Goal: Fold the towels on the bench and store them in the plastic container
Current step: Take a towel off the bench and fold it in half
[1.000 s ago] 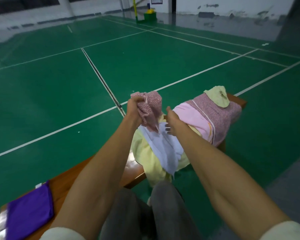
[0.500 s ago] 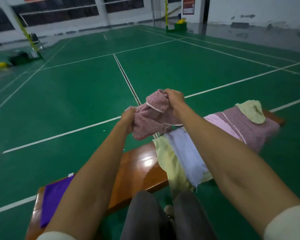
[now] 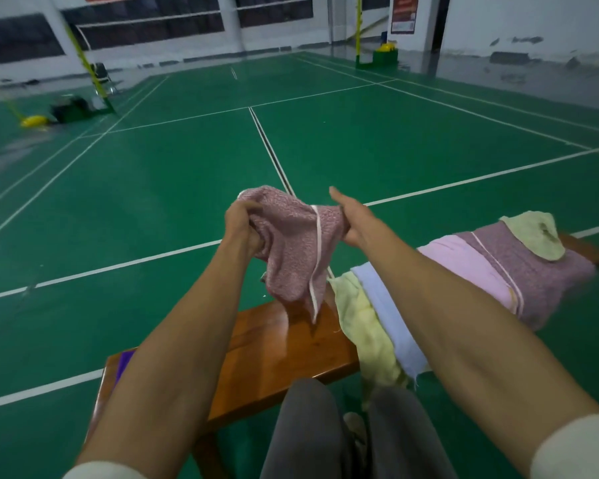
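Between the left hand [image 3: 244, 221] and the right hand [image 3: 351, 219], a pink towel [image 3: 293, 250] hangs above the table [image 3: 274, 350]; both hands grip it.

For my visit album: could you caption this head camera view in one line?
Both hands, left hand and right hand, hold a crumpled pink towel above the wooden bench.
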